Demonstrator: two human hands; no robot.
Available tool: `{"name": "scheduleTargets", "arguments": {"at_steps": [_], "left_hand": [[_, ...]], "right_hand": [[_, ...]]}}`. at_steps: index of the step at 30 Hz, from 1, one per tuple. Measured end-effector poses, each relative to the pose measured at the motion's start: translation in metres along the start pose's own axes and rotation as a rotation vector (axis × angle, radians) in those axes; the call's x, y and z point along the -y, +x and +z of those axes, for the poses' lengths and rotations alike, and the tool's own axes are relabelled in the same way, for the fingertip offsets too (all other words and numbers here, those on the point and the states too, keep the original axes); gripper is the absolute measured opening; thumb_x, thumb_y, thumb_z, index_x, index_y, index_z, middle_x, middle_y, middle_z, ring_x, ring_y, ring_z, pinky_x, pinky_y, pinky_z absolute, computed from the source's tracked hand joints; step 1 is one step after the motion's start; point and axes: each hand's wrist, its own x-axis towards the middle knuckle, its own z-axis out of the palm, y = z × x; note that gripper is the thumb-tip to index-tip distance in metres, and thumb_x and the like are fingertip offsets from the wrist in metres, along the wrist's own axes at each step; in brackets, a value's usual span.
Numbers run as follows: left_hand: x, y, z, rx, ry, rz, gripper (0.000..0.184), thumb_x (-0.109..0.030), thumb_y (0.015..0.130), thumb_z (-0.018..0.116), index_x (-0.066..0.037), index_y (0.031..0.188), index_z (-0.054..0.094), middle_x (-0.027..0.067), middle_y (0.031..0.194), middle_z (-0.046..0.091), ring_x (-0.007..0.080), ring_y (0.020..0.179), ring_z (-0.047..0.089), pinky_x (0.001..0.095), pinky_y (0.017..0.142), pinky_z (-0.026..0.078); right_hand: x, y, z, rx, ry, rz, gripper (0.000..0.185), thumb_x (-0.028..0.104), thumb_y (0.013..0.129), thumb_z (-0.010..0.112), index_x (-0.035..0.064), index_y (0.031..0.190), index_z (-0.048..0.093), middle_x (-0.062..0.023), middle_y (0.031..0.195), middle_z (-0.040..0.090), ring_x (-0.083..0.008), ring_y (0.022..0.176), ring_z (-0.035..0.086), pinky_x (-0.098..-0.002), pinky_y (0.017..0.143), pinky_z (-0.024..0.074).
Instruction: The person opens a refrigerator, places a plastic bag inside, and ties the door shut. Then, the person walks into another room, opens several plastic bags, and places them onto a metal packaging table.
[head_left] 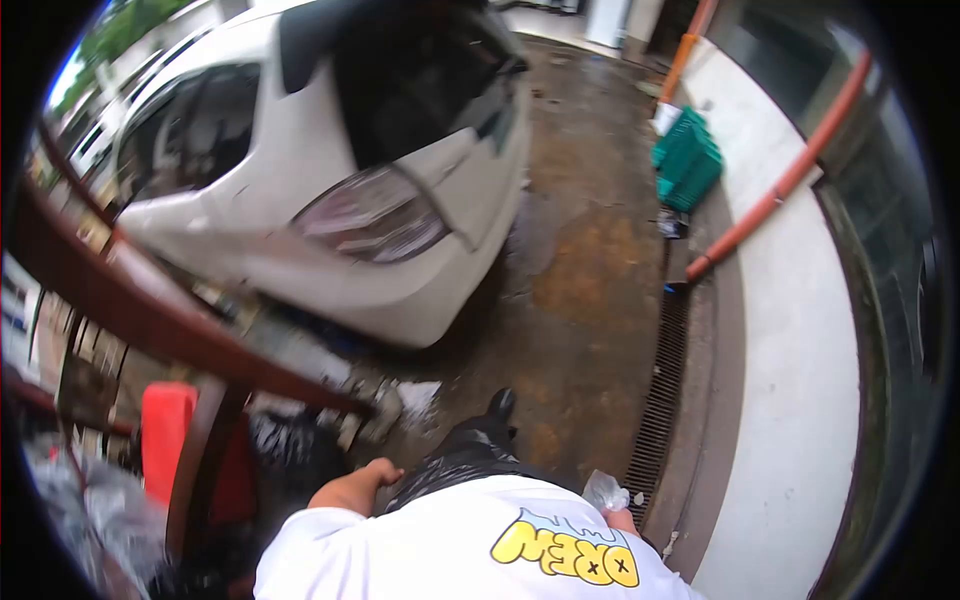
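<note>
Right up close, it's a white T-shirt (430, 545) with yellow lettering, filling the bottom of the head view. Out comes the left forearm, angled forward, the left hand (382, 470) low beside shiny black material (455, 458); its fingers look bunched together, their grip unclear. Over on the other side, the right hand (622, 520) pokes past the shirt, mostly hidden, with a clear plastic bag (605, 492) right against it! Whether those fingers clamp the bag, I can't tell.

A dark shoe (503, 403) shows ahead on wet ground. The white hatchback (410, 305) blurs large at left, partly cut off by a reddish-brown railing (150, 310). To the right: a drain grate (660, 400), a orange-red pipe (745, 232), green crates (688, 160) by the wall.
</note>
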Motion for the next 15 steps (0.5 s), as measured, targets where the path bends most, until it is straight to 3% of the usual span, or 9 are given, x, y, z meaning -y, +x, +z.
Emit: {"name": "scheduleTargets", "arguments": {"at_steps": [2, 5, 7, 11, 15], "left_hand": [[-0.045, 0.059, -0.072, -0.037, 0.073, 0.060, 0.064, -0.057, 0.099, 0.053, 0.001, 0.114, 0.075, 0.0247, 0.125, 0.069, 0.0384, 0.125, 0.062, 0.0440, 0.105, 0.049], [-0.135, 0.108, -0.175, 0.047, -0.023, -0.007, 0.064, -0.056, 0.099, 0.053, 0.001, 0.119, 0.073, 0.0237, 0.130, 0.067, 0.0393, 0.127, 0.061, 0.0432, 0.108, 0.047], [-0.210, 0.145, -0.268, 0.091, 0.072, 0.126, 0.061, -0.053, 0.098, 0.055, 0.001, 0.121, 0.072, 0.0251, 0.131, 0.066, 0.0398, 0.126, 0.062, 0.0440, 0.107, 0.048], [-0.349, 0.213, -0.448, -0.191, -0.055, 0.250, 0.056, -0.048, 0.097, 0.061, 0.002, 0.118, 0.072, 0.0277, 0.123, 0.069, 0.0412, 0.120, 0.064, 0.0466, 0.102, 0.051], [-0.465, 0.283, -0.583, -0.318, -0.177, 0.334, 0.053, -0.048, 0.097, 0.061, 0.002, 0.110, 0.072, 0.0272, 0.116, 0.071, 0.0414, 0.115, 0.067, 0.0475, 0.100, 0.051]], "right_hand": [[0.044, 0.043, -0.024, 0.067, -0.123, -0.029, 0.025, 0.023, 0.093, 0.070, -0.0016, 0.097, 0.068, -0.0132, 0.068, 0.066, -0.0258, 0.050, 0.064, -0.0408, 0.044, 0.0533], [0.107, 0.092, -0.061, 0.102, -0.138, 0.054, 0.027, 0.024, 0.093, 0.070, -0.0019, 0.098, 0.069, -0.0147, 0.071, 0.067, -0.0271, 0.055, 0.065, -0.0416, 0.048, 0.0539], [0.149, 0.125, -0.086, 0.111, -0.120, 0.083, 0.028, 0.025, 0.093, 0.070, -0.0021, 0.098, 0.069, -0.0156, 0.073, 0.067, -0.0279, 0.058, 0.066, -0.0421, 0.051, 0.0543], [0.230, 0.206, -0.122, 0.131, -0.070, 0.122, 0.030, 0.026, 0.092, 0.071, -0.0026, 0.099, 0.070, -0.0176, 0.078, 0.069, -0.0296, 0.064, 0.068, -0.0432, 0.056, 0.0552], [0.297, 0.312, -0.150, 0.163, -0.056, 0.155, 0.032, 0.028, 0.092, 0.071, -0.0030, 0.100, 0.071, -0.0196, 0.082, 0.070, -0.0313, 0.070, 0.070, -0.0443, 0.062, 0.0560]]}}
